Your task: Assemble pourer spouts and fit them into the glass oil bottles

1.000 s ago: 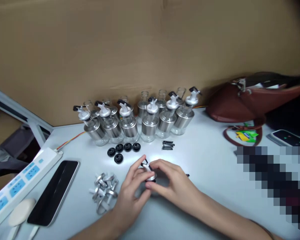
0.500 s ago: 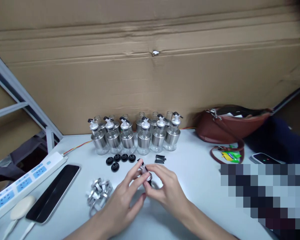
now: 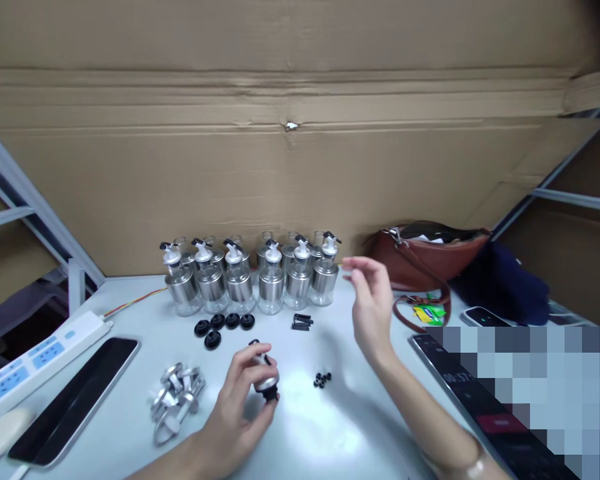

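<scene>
My left hand point(image 3: 230, 407) is closed around a pourer spout point(image 3: 267, 385) with a silver body and a black stopper end, held just over the table. My right hand point(image 3: 373, 303) is raised beside the rightmost glass bottle point(image 3: 325, 275), fingers curved and apart, with nothing visible in them. In front of the bottles lie several black ribbed stoppers point(image 3: 213, 340) and a few short black levers point(image 3: 302, 322). Tiny black rings point(image 3: 323, 380) sit right of my left hand. A heap of silver spout caps point(image 3: 175, 397) is to its left.
Two rows of glass bottles with steel bands stand at the cardboard wall point(image 3: 230, 173); the front row bears pourers. A power strip point(image 3: 40, 357) and phone point(image 3: 75, 400) lie left. A brown bag point(image 3: 430, 257), snack packet point(image 3: 429, 314) and dark timer device point(image 3: 460, 373) are right.
My right hand has let go of the pourer spout and moved up and right toward the bottles. The left hand keeps the spout, slightly lower. Small black rings have come into view.
</scene>
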`<action>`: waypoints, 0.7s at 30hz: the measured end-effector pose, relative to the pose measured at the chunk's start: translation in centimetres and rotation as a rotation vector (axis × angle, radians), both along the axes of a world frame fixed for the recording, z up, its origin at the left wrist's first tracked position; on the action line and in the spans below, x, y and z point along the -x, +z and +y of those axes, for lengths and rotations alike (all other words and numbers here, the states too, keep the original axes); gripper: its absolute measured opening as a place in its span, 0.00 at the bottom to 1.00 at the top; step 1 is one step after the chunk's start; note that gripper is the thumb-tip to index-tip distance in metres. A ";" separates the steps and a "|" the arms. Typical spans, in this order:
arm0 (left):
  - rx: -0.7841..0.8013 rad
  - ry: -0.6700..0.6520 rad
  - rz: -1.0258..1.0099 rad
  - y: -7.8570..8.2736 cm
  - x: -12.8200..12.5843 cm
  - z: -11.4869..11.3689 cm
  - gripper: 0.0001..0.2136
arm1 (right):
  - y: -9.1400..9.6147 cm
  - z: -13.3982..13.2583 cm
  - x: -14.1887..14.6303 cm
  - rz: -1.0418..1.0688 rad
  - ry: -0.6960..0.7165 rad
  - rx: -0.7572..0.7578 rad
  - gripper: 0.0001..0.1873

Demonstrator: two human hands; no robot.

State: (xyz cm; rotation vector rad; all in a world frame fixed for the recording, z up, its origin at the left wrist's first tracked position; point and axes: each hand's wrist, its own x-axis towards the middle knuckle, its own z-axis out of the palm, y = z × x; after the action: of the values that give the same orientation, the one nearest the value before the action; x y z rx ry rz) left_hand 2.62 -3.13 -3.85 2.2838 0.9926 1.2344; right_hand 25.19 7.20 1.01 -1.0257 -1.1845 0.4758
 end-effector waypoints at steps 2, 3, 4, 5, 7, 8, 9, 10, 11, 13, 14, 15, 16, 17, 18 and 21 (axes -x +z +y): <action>0.042 -0.050 -0.020 -0.4 -0.1 0.0 0.20 | 0.3 4.2 -2.3 0.050 -0.010 0.110 0.12; 0.060 -0.075 -0.027 -0.6 -0.2 0.0 0.20 | 0.4 6.2 -3.2 0.055 0.031 0.179 0.12; 0.078 -0.094 -0.032 -0.8 -0.3 0.0 0.20 | 0.5 8.1 -4.0 0.048 0.087 0.244 0.13; 0.090 -0.107 -0.038 -0.9 -0.4 0.1 0.21 | 0.5 9.6 -4.5 0.032 0.149 0.299 0.13; 0.102 -0.118 -0.047 -1.1 -0.4 0.2 0.21 | 0.6 11.8 -5.0 -0.001 0.251 0.370 0.14; 0.105 -0.121 -0.048 -1.2 -0.5 0.3 0.21 | 0.5 12.5 -5.0 -0.016 0.281 0.385 0.14; 0.107 -0.121 -0.049 -1.2 -0.5 0.3 0.21 | 0.5 13.0 -4.9 -0.028 0.297 0.391 0.14; 0.106 -0.122 -0.048 -1.2 -0.5 0.3 0.21 | 0.3 13.3 -4.7 -0.038 0.298 0.385 0.14; 0.105 -0.126 -0.044 -1.2 -0.5 0.3 0.21 | 0.2 13.4 -4.5 -0.045 0.287 0.371 0.15; 0.105 -0.139 -0.032 -1.3 -0.4 0.4 0.21 | -0.2 13.4 -4.2 -0.050 0.223 0.316 0.14; 0.107 -0.143 -0.032 -1.3 -0.4 0.4 0.21 | -0.3 13.2 -4.1 -0.047 0.171 0.276 0.14; 0.109 -0.145 -0.036 -1.4 -0.4 0.3 0.21 | -0.4 12.9 -4.1 -0.040 0.104 0.227 0.13; 0.108 -0.141 -0.042 -1.5 -0.4 0.3 0.21 | -0.4 12.4 -4.2 -0.029 0.024 0.170 0.13; 0.101 -0.128 -0.051 -1.6 -0.4 0.2 0.21 | -0.3 11.8 -4.3 -0.017 -0.065 0.106 0.12; 0.086 -0.109 -0.062 -1.7 -0.4 0.2 0.21 | -0.1 11.0 -4.4 -0.005 -0.155 0.037 0.11; 0.034 -0.042 -0.109 -1.5 -0.5 0.1 0.21 | 1.0 7.7 -4.3 0.003 -0.366 -0.159 0.12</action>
State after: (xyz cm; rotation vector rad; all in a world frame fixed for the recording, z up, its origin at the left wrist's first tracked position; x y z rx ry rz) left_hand 3.12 -3.04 -5.33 2.1755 0.9149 1.2992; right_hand 29.49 14.91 2.04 -1.0728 -0.9864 0.0936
